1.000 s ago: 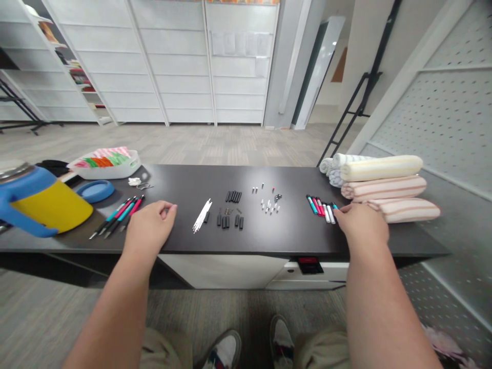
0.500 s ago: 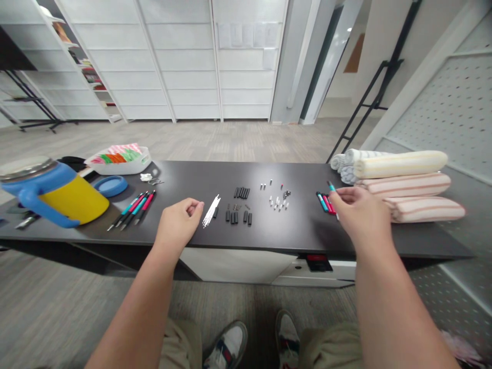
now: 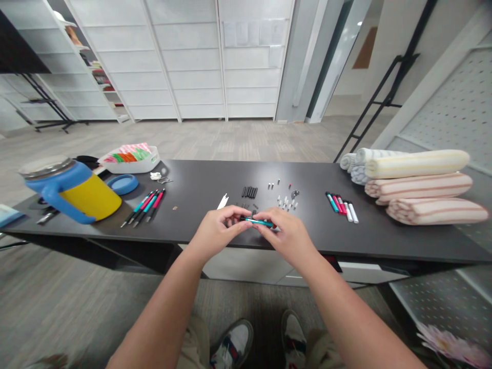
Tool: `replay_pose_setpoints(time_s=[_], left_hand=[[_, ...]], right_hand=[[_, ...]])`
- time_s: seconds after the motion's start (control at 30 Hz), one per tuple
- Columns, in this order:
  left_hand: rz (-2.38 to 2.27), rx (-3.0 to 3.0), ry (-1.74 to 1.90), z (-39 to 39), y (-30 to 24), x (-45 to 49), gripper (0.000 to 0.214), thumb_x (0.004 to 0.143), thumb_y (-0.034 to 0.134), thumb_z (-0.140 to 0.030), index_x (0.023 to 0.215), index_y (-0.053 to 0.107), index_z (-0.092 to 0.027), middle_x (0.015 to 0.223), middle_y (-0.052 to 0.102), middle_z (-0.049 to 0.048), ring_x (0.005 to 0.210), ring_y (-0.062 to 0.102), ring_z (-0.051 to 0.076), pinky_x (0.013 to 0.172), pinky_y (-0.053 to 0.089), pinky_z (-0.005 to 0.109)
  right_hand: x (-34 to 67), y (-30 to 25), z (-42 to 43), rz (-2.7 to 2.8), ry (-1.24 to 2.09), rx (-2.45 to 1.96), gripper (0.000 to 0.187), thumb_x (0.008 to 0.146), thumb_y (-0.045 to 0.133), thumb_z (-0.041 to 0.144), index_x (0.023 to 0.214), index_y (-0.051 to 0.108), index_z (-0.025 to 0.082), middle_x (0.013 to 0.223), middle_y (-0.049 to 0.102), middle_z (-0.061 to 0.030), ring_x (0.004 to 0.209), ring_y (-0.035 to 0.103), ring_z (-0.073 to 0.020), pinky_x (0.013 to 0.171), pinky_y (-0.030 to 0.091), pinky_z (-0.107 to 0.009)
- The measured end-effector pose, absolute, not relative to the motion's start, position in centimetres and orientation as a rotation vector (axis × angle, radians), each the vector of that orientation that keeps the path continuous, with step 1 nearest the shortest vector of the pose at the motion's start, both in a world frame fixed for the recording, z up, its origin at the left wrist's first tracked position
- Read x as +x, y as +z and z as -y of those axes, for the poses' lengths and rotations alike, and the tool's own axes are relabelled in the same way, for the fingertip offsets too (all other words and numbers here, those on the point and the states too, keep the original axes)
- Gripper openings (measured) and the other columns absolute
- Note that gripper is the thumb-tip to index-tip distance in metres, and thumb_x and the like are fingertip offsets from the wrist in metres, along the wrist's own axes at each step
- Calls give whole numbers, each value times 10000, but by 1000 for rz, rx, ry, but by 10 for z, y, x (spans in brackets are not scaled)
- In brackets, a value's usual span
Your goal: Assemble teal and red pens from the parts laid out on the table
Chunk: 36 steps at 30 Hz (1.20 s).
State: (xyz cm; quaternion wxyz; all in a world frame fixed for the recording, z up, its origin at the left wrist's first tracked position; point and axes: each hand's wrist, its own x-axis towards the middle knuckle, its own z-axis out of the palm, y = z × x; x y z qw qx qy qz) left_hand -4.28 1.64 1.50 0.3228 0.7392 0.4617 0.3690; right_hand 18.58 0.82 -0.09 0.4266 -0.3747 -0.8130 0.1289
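A teal pen barrel (image 3: 263,222) with a dark left end lies level between my two hands, over the front middle of the table. My left hand (image 3: 218,228) pinches around its dark end, though the fingertips partly hide what they grip. On the teal end, my right hand (image 3: 283,229) is closed with thumb and fingers. Just behind my hands are thin white refills (image 3: 223,201), partly covered by the left hand, and a row of black grips (image 3: 249,192). Small white and clear pen pieces (image 3: 285,202) are scattered behind the right hand.
Assembled pens (image 3: 148,206) lie at left, near a blue and yellow jug (image 3: 82,192), a blue lid (image 3: 123,184) and a white tray (image 3: 132,163). Teal, red and white barrels (image 3: 341,206) sit at right beside rolled towels (image 3: 418,187).
My right hand has come from the barrels at right to the middle, bringing the teal barrel. My left hand has moved right to meet it, and both now grip it.
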Motion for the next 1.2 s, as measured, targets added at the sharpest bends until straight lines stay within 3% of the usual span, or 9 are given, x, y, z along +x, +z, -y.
replay_pose_setpoints(time_s=[0.23, 0.37, 0.5, 0.6, 0.73, 0.8, 0.93, 1.03, 1.2], left_hand=[[-1246, 2033, 881, -18, 21, -52, 259, 923, 731, -457, 998, 820, -225, 804, 760, 19, 656, 592, 151, 618, 442, 263], [-1198, 2131, 822, -18, 21, -55, 273, 947, 697, -464, 1051, 813, -240, 847, 775, 24, 675, 615, 154, 630, 458, 267], [-1057, 2269, 730, -11, 25, -49, 252, 1000, 634, -406, 1165, 773, -277, 1102, 804, 42, 943, 721, 207, 822, 529, 292], [-1031, 2258, 699, -7, 32, -50, 242, 1050, 542, -361, 1185, 725, -278, 1144, 790, 34, 1027, 726, 206, 908, 518, 299], [-1324, 2118, 813, -12, 37, -71, 271, 1078, 433, -405, 1169, 616, -227, 984, 760, 41, 864, 714, 195, 789, 512, 292], [-1606, 2067, 893, -18, 36, -85, 299, 1070, 420, -432, 1189, 589, -216, 1010, 755, 57, 911, 715, 221, 793, 497, 305], [-2058, 1921, 806, -30, 28, -105, 306, 990, 537, -508, 985, 664, -229, 840, 750, 41, 833, 723, 248, 712, 438, 293], [-2127, 1968, 622, -33, 23, -107, 371, 964, 554, -559, 841, 693, -238, 777, 746, 50, 777, 702, 259, 658, 389, 300], [-2120, 2012, 481, -35, 21, -98, 346, 933, 590, -532, 789, 704, -239, 800, 763, 66, 765, 691, 254, 641, 364, 311]], right_hand=[[186, -2, -8, 1960, 458, -994, 101, 957, 759, 336, 994, 775, 243, 894, 769, -34, 720, 663, -169, 684, 515, -290], [187, -1, -5, 1874, 513, -1046, 149, 931, 785, 389, 963, 800, 244, 799, 745, -23, 663, 640, -162, 646, 494, -287], [186, -3, -5, 1871, 601, -1031, 166, 925, 783, 398, 979, 808, 243, 793, 742, -25, 664, 628, -160, 631, 490, -283], [186, -7, -8, 1769, 695, -1023, 250, 892, 806, 431, 1036, 787, 228, 791, 739, -20, 631, 607, -151, 612, 495, -279], [188, -8, -9, 1626, 771, -1020, 264, 920, 755, 450, 1021, 760, 206, 789, 736, -27, 661, 638, -161, 629, 513, -281], [188, -5, -7, 1654, 765, -1044, 253, 948, 714, 452, 959, 762, 204, 765, 733, -29, 669, 650, -165, 637, 513, -281], [187, 1, -3, 1762, 727, -1082, 288, 983, 662, 436, 840, 743, 199, 716, 730, -25, 644, 640, -157, 609, 485, -265], [186, 2, -2, 1812, 691, -1093, 309, 1000, 640, 423, 807, 736, 200, 710, 733, -18, 625, 629, -147, 601, 472, -257], [186, 0, -2, 1841, 654, -1114, 333, 1005, 633, 432, 780, 733, 207, 698, 733, -10, 614, 626, -142, 584, 453, -250]])
